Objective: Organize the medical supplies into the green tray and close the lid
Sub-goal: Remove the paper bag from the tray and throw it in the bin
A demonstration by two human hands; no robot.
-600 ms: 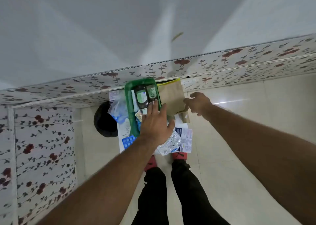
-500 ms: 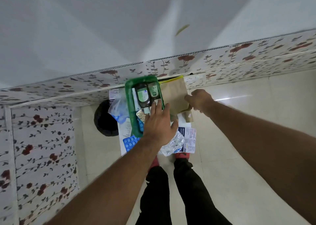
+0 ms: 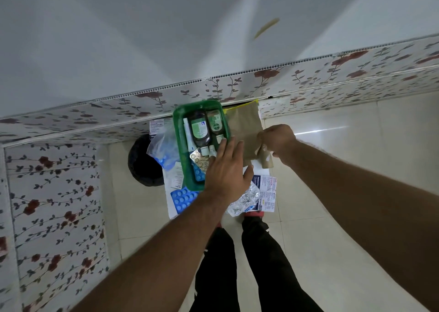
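Note:
The green tray (image 3: 179, 145) stands on a small white surface by the flowered wall. It holds two dark bottles with green labels (image 3: 199, 131), a white tube (image 3: 187, 133) and blister packs (image 3: 200, 162). My left hand (image 3: 225, 171) lies flat and open over the tray's near right part, its fingertips at the small white caps. My right hand (image 3: 278, 142) is closed at the right edge of a brown paper bag (image 3: 244, 128), pinching a small tan roll (image 3: 264, 160). No lid can be made out.
A blue blister pack (image 3: 184, 197), a silver foil strip (image 3: 244, 200) and a printed leaflet (image 3: 267, 193) lie near me. A clear plastic bag (image 3: 164, 150) sits left of the tray. A black round object (image 3: 142, 162) stands on the tiled floor.
The view has shifted a little. Both hands stay at about the same places over the tray and at the paper bag.

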